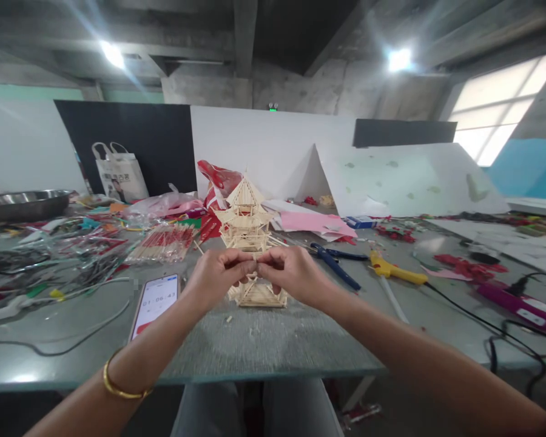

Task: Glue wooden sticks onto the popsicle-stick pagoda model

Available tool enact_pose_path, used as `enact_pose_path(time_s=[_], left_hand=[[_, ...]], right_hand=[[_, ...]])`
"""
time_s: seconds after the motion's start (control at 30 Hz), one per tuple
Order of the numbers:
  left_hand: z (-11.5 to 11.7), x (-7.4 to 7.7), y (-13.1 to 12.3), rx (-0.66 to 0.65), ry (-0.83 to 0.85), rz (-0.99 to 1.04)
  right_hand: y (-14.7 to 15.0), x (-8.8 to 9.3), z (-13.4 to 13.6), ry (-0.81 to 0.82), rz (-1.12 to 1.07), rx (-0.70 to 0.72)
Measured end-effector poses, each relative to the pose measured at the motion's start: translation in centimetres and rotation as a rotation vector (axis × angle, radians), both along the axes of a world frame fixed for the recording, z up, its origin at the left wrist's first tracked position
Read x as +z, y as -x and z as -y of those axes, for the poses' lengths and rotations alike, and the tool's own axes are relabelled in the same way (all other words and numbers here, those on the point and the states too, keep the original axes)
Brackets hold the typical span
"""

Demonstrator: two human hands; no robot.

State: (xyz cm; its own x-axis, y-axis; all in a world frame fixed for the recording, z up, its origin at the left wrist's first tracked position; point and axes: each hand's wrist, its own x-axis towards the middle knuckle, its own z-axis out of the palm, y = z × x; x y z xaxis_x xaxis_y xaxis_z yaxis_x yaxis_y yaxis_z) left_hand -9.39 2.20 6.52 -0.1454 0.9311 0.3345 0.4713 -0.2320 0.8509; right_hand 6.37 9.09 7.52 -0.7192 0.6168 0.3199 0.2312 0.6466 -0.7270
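Note:
A small model tower built of thin wooden sticks (247, 213) stands at the middle of the grey table (264, 343), with a peaked roof on top. My left hand (218, 273) and my right hand (291, 273) meet in front of its lower part, fingertips pinched together on a short wooden stick (255, 256). The model's base (259, 294) shows below my hands. A gold bangle (118, 385) is on my left wrist.
A phone (155, 303) showing a timer lies left of my hands. Packs of sticks (164, 243), cables and scraps crowd the left side. Blue-handled pliers (334, 264), a yellow glue gun (395, 270), a purple tool (519, 303) and black cords lie right. A metal bowl (22, 203) sits far left.

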Motion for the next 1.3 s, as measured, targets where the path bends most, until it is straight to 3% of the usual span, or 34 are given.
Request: enact_pose_path(time_s=[0.23,0.4,0.5,0.63,0.8,0.93,1.07,1.3], left_hand=[[-0.5,-0.1,1.6,-0.003,-0.044,0.167],[-2.2,0.4,4.3,0.096,-0.092,0.065],[-4.5,0.0,7.4,0.202,-0.092,0.009],[-7.8,-1.6,10.6,0.237,-0.023,0.013],[-10.3,-3.5,11.4,0.207,0.114,0.029],[-10.9,-4.2,11.1,0.174,0.205,0.076],[-11.2,-4.6,11.2,0.170,0.231,0.127],[-12.5,-5.2,12.4,0.147,0.297,0.103]], right_hand=[[2.4,0.5,-1.0,0.050,-0.033,0.094],[2.0,1.1,-1.7,0.045,-0.097,0.068],[0.2,1.8,-2.6,0.026,-0.171,0.001],[-3.4,2.1,-4.5,0.023,-0.251,-0.122],[-8.1,0.1,-8.8,0.001,-0.274,-0.344],[-10.1,-2.9,-13.2,0.051,-0.183,-0.452],[-9.5,-5.2,-16.5,-0.042,0.150,-0.490],[-6.0,-4.5,-20.5,-0.210,0.421,-0.448]])
